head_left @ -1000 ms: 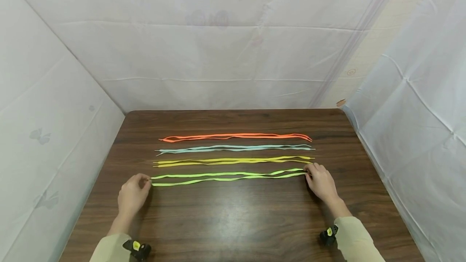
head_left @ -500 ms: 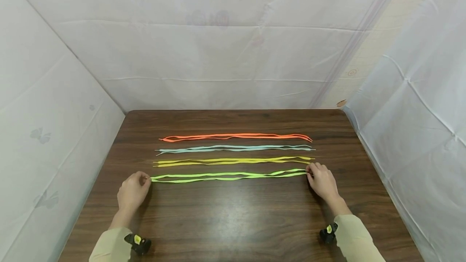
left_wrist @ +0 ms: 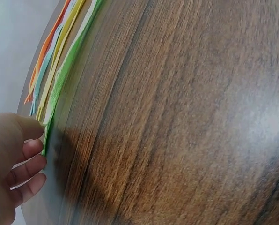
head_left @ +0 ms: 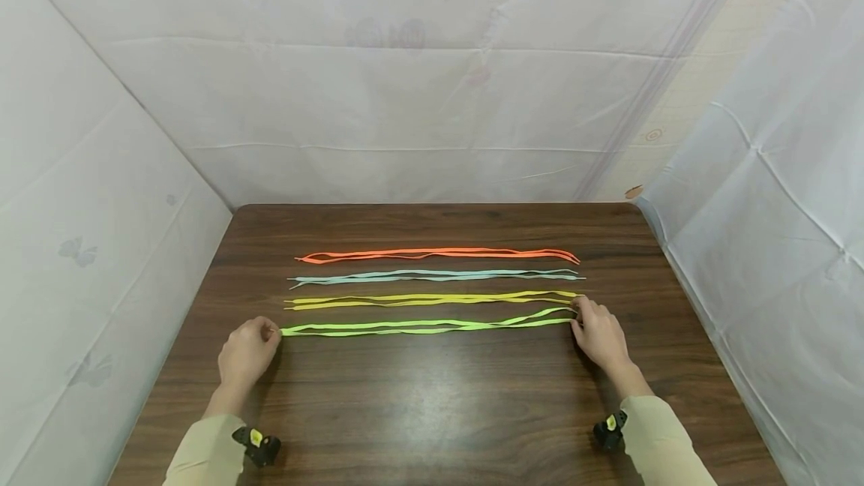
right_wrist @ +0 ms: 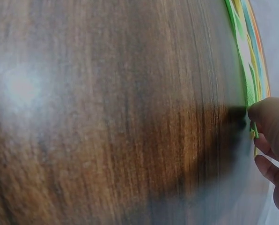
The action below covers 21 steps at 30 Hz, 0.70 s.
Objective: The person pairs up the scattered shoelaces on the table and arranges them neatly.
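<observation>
A pair of flat neon-green shoelaces (head_left: 466, 326) lies stretched from side to side, nearest the person. My left hand (head_left: 246, 355) pinches their left ends between thumb and fingers, and the ends meet there. At the other side, my right hand (head_left: 601, 336) pinches the green laces near their right ends; a short green tip (right_wrist: 256, 130) pokes out below the thumb in the right wrist view. Right behind the green pair run yellow shoelaces (head_left: 432, 300), whose right ends are partly covered by my right fingers. The two green strands stand slightly apart at the right end.
Light blue shoelaces (head_left: 432, 274) and orange shoelaces (head_left: 466, 252) lie in parallel rows farther back on the dark wooden table (head_left: 418, 411). White sheeting (head_left: 418, 111) rises behind the table and along both sides. A small black device sits at each wrist.
The left ends of the green laces have come together in my left hand. My right hand has shifted slightly right and away, and the rear green strand there now lies closer to the yellow pair.
</observation>
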Tool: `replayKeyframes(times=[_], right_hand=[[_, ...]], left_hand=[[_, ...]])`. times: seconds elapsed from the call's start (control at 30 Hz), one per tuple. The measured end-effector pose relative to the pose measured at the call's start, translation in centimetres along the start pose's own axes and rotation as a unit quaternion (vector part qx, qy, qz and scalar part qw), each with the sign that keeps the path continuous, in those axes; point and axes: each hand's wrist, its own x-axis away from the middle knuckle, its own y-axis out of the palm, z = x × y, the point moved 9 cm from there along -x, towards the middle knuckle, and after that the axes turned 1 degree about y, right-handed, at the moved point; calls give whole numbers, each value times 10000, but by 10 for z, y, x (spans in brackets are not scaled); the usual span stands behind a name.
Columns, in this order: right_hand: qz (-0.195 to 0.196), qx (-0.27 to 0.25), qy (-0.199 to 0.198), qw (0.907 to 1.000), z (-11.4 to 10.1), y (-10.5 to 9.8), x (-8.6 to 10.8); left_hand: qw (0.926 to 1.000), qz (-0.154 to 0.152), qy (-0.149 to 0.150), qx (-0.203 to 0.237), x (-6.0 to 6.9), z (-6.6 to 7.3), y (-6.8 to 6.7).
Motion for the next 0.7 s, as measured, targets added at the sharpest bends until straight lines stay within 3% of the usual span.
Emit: replayKeyframes(times=[0.7], right_hand=[[-246,236,-19,9994,7,-6,3]], left_hand=[[9993,-342,61,-112,-2,1,8]])
